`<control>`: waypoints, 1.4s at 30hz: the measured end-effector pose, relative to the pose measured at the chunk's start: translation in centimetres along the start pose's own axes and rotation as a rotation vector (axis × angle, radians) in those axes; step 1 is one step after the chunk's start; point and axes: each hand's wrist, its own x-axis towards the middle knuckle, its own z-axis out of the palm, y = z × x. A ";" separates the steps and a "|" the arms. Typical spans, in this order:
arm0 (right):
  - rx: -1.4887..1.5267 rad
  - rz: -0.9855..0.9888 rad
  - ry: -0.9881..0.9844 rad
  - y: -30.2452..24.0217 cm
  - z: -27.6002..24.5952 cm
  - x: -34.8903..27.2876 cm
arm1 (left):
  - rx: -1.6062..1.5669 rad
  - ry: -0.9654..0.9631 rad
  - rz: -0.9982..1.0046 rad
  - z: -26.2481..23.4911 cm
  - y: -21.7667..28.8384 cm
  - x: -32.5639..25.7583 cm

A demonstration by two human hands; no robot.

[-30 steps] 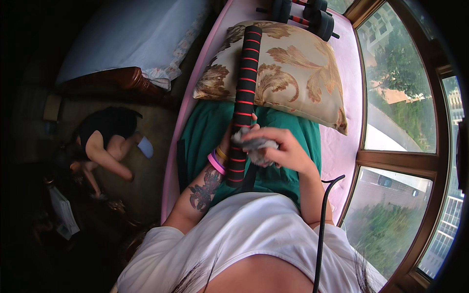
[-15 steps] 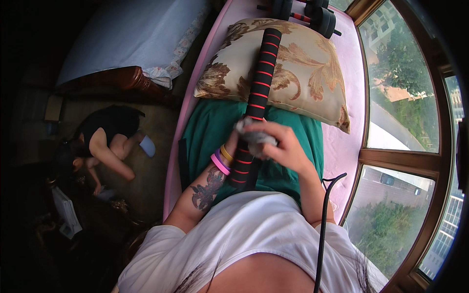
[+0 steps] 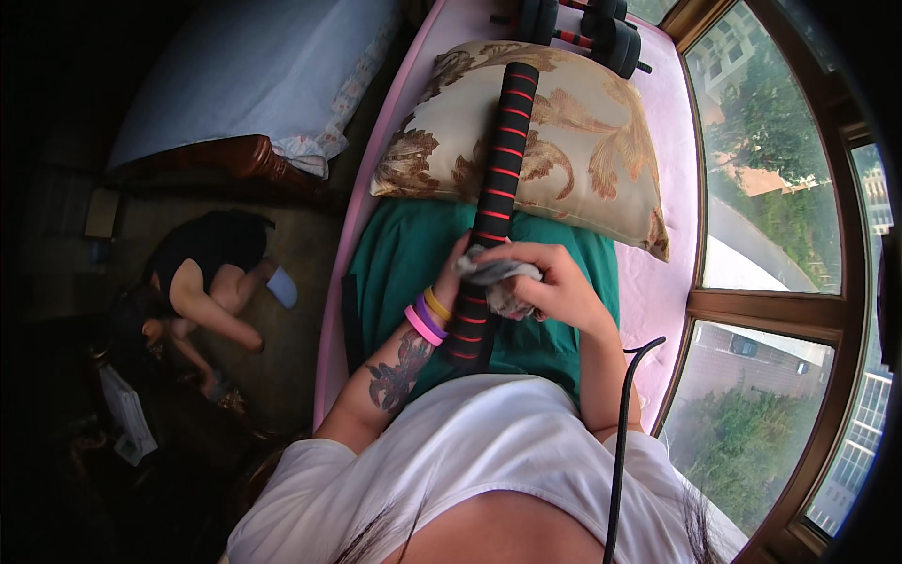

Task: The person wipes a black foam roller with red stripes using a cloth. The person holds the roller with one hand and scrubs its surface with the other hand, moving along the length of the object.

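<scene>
A black foam-padded bar [image 3: 500,174] with red rings runs lengthwise over my lap, its far end above a patterned pillow [image 3: 601,141]. My left hand [image 3: 458,256], with several coloured wristbands below it, is closed round the bar's left side; its fingers are mostly hidden behind the bar and a cloth. That crumpled grey cloth [image 3: 498,273] is pinched in my right hand [image 3: 568,293] and lies against the foam, covering part of the front of the bar.
Dumbbells [image 3: 601,42] lie beyond the pillow on the pink mattress [image 3: 658,179]. Wood-framed windows [image 3: 766,169] line the right side. A black cable [image 3: 622,423] hangs near my right arm. At left, another person [image 3: 202,273] crouches on the floor below a blue-covered bed [image 3: 254,75].
My right hand has shifted slightly right and down with the cloth, which now shows more of its folds. The crouching person's reaching arm has moved a little.
</scene>
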 end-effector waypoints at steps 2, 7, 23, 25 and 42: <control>0.198 0.069 0.159 -0.9 0.0 0.0 | 0.048 -0.139 -0.056 1.6 0.4 -1.2; -0.077 0.179 -0.252 -0.2 -1.3 1.3 | -0.024 0.248 -0.018 1.4 -0.3 -0.5; 1.591 -0.085 -0.152 12.5 -0.9 3.0 | 0.330 0.022 0.093 2.1 0.5 -6.9; 1.602 -0.068 -0.150 12.1 -0.7 3.0 | 0.410 0.049 0.105 2.0 0.9 -9.5; 1.709 -0.236 -0.067 12.1 -1.9 2.9 | 1.458 0.263 0.750 5.9 3.8 -4.0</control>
